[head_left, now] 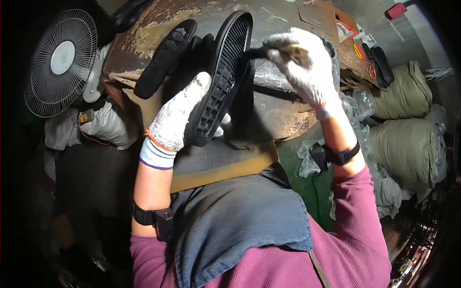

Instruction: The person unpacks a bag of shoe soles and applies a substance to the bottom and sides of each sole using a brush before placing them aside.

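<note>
A black rubber shoe sole (225,72) stands tilted over the table edge, its ribbed and gridded face turned up. My left hand (178,111), in a white knit glove, grips its lower part, thumb along the near rim and fingertips showing on the far side. My right hand (309,67), also gloved, is closed around a brush (257,53). The dark tip of the brush lies beside the sole's right edge; whether it touches cannot be made out. Further left on the table rests a second black sole (165,60).
The worn table (283,115) has peeling patches. At the left stands a round fan (62,57) near a white sack (108,126). To the right are yellow-handled scissors (358,52), red-handled scissors (370,70), more black soles (382,67) and green bundles (401,146).
</note>
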Demonstrator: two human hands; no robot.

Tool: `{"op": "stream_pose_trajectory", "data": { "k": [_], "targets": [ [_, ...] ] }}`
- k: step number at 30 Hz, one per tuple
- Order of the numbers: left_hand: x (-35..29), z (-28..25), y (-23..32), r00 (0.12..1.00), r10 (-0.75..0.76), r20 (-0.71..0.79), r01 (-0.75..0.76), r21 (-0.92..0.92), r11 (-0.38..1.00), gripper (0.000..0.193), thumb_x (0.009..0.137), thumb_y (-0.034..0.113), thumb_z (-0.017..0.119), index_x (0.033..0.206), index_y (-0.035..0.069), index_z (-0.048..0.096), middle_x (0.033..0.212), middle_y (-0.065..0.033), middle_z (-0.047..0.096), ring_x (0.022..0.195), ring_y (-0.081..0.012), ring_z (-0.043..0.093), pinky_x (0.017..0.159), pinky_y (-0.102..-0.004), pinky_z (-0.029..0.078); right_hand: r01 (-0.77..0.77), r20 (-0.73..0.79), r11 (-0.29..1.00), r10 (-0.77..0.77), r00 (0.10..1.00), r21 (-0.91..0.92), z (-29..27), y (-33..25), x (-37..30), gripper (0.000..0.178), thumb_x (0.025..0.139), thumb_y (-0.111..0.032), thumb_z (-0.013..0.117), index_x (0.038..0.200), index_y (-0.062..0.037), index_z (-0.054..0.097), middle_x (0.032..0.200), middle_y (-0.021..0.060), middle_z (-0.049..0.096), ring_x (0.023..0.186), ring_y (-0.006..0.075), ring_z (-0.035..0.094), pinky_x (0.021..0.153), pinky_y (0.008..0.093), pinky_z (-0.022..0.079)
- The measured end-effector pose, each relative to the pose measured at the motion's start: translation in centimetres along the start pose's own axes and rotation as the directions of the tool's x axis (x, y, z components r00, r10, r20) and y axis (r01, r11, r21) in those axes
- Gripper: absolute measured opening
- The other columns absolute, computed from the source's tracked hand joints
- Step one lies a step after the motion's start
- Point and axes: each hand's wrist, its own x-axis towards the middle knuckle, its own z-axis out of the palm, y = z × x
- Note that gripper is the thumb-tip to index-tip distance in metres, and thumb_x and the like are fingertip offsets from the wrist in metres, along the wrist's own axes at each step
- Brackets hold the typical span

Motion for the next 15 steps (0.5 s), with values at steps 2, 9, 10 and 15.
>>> {"op": "stream_pose_trajectory", "data": {
  "k": [2, 9, 10, 15],
  "targets": [
    [0.1, 0.0, -0.7, 1.000, 0.003, 0.008, -0.003, -0.007, 1.000, 0.055, 0.113, 0.045, 0.047, 0.135, -0.003, 0.063, 0.104, -0.0208, 0.077, 0.085, -0.0293, 0.078, 0.069, -0.0401, 0.066, 0.154, -0.052, 0.976, -0.164, 0.985, -0.156, -0.2, 1.2, 1.3, 0.011, 0.083, -0.014, 0.080, 0.095, -0.0139, 0.080, 0.088, 0.0049, 0.077, 0.082, 0.0268, 0.072, 0.078, 0.0357, 0.057],
    [-0.8, -0.1, -1.9, 0.993, -0.111, 0.041, 0.116, -0.169, 0.979, 0.068, 0.110, 0.058, 0.045, 0.138, -0.002, 0.062, 0.107, -0.0213, 0.076, 0.086, -0.0332, 0.078, 0.072, -0.0459, 0.067, 0.236, 0.071, 0.929, -0.225, 0.972, -0.285, 0.0, 0.6, -0.2, 0.019, 0.081, -0.020, 0.080, 0.100, -0.0179, 0.080, 0.091, 0.0015, 0.078, 0.091, 0.0275, 0.072, 0.095, 0.0410, 0.052],
    [-1.0, -0.2, -2.1, 0.991, -0.116, 0.067, 0.128, -0.219, 0.967, 0.069, 0.110, 0.058, 0.045, 0.140, -0.002, 0.061, 0.111, -0.0232, 0.076, 0.088, -0.0364, 0.077, 0.073, -0.0469, 0.068, 0.252, 0.058, 0.929, -0.246, 0.968, -0.270, -0.2, 0.9, 0.3, 0.019, 0.082, -0.020, 0.080, 0.101, -0.0177, 0.080, 0.090, 0.0010, 0.078, 0.093, 0.0268, 0.073, 0.096, 0.0406, 0.052],
    [-0.5, -0.4, -2.0, 0.956, -0.121, 0.268, 0.199, -0.284, 0.938, 0.072, 0.111, 0.058, 0.041, 0.147, -0.003, 0.054, 0.124, -0.0273, 0.071, 0.107, -0.0414, 0.073, 0.091, -0.0598, 0.061, 0.406, 0.053, 0.806, -0.427, 0.903, -0.432, 1.2, 1.4, 3.3, 0.020, 0.085, -0.023, 0.080, 0.104, -0.0180, 0.080, 0.092, 0.0041, 0.078, 0.096, 0.0263, 0.073, 0.102, 0.0414, 0.051]
  ]
}}
